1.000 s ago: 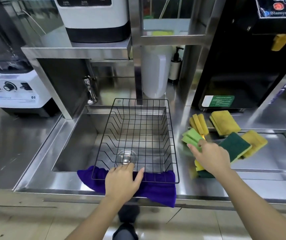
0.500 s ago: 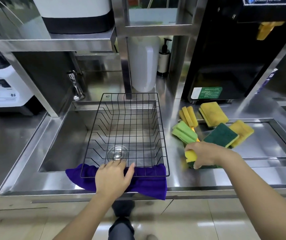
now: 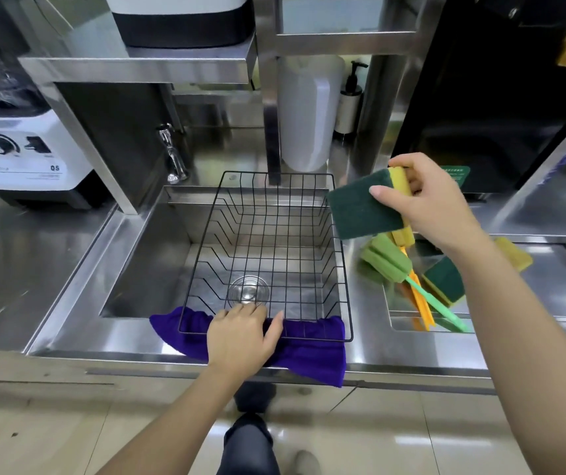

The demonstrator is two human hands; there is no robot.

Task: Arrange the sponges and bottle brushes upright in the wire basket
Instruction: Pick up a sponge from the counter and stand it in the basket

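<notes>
**Sponge held in the air beside the wire basket**

The right hand (image 3: pixel 435 207) pinches a green-and-yellow scouring sponge (image 3: pixel 363 207), thumb on the dark green face and fingers behind the yellow side, holding it in the air just past the right rim of the black wire basket (image 3: pixel 341 269). The basket sits over the steel sink (image 3: pixel 144 255), its front edge resting on a purple cloth (image 3: pixel 312 351). The left hand (image 3: pixel 240 337) lies flat with fingers spread on that front edge and the cloth. To the right of the basket, below the raised sponge, lie a green bottle brush (image 3: pixel 387 262) with a green handle, an orange handle (image 3: pixel 418 303) beside it, another green-and-yellow sponge (image 3: pixel 444 281) and a yellow sponge (image 3: pixel 514 258) partly hidden by the forearm.
</notes>
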